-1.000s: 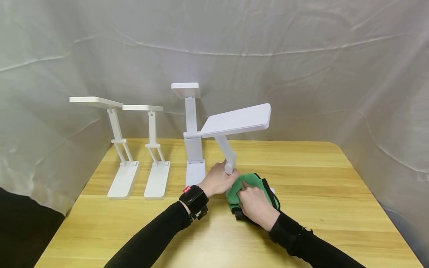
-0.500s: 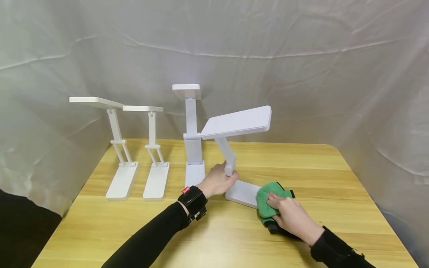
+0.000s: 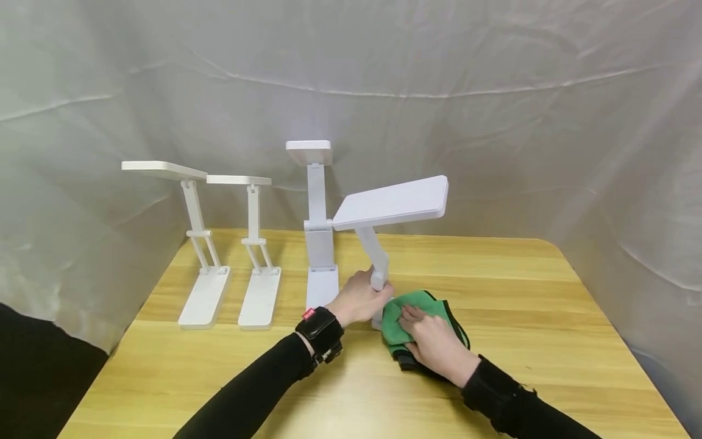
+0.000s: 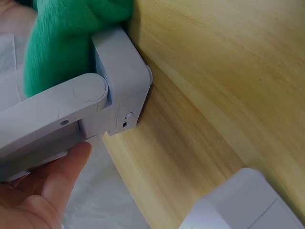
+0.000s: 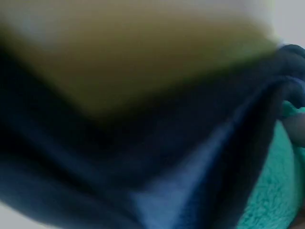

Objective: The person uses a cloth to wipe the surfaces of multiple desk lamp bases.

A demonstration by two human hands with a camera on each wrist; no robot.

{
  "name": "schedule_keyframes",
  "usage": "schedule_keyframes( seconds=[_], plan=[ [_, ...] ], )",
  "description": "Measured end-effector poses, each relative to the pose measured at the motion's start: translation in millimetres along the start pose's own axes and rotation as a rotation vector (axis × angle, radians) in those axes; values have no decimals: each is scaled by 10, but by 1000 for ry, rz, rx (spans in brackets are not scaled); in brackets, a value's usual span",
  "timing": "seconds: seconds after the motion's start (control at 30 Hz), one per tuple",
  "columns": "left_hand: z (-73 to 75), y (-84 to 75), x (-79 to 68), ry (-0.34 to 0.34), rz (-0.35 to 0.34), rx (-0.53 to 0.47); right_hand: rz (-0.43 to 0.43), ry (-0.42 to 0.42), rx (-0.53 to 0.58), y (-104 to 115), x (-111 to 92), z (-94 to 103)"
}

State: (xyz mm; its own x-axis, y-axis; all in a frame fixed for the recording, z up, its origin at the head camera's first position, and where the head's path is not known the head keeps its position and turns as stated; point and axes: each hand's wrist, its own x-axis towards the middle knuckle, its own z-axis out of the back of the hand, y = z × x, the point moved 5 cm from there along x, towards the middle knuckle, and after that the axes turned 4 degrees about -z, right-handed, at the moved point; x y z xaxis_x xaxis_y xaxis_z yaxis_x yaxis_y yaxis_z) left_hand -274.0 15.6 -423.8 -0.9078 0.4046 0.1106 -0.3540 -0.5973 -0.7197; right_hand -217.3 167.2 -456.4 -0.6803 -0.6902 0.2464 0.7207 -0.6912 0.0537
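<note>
A white folding desk lamp (image 3: 392,203) stands at the middle of the table, its flat head tilted. My left hand (image 3: 359,299) grips the lower arm of this lamp; in the left wrist view the fingers (image 4: 59,179) curl under the hollow arm (image 4: 52,114). My right hand (image 3: 436,341) holds a green cloth (image 3: 408,308) with black edging against the lamp's base. The cloth hides most of the base, though its hinge end (image 4: 121,71) shows in the left wrist view. Dark edging and green pile (image 5: 271,191) of the cloth fill much of the blurred right wrist view.
Close behind my left hand stands another white lamp (image 3: 318,244). Two more white lamps, one farther left (image 3: 204,299) and one nearer (image 3: 260,299), stand unfolded on the wooden table (image 3: 521,329). A pale fabric backdrop (image 3: 493,146) hangs behind the table.
My right hand slid with the cloth rightward to the base's far end, uncovering the base, then came back left over it. My left hand keeps its grip on the lamp arm.
</note>
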Motion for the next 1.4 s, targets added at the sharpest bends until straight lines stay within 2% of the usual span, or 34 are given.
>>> schedule_keyframes(
  seconds=[0.13, 0.27, 0.43, 0.57, 0.7, 0.83, 1.0, 1.2, 1.4],
  plan=[
    [13, 7, 3, -1, 4, 7, -82, -56, 76, -129, -237, 64],
    [50, 14, -12, -14, 18, 26, -198, -115, 170, -259, -402, 100],
    [52, 2, -11, -17, 22, 21, -335, -204, 286, -380, -423, 92],
    [26, -6, 2, -31, 29, 11, -420, -265, 332, -507, -393, 78],
    [-7, 3, 15, -48, 44, -11, -529, -238, 401, -611, -402, 57],
    [-42, 16, -1, -61, 59, -37, -623, -177, 453, -508, -538, 34],
    [-68, -1, -1, -50, 43, -39, -637, -101, 424, -386, -645, 22],
    [-63, -49, 29, -28, 32, -42, -629, -45, 384, -545, -547, 88],
    [-54, -12, 19, -24, 59, -63, -615, -13, 396, -604, -594, 126]
  ],
)
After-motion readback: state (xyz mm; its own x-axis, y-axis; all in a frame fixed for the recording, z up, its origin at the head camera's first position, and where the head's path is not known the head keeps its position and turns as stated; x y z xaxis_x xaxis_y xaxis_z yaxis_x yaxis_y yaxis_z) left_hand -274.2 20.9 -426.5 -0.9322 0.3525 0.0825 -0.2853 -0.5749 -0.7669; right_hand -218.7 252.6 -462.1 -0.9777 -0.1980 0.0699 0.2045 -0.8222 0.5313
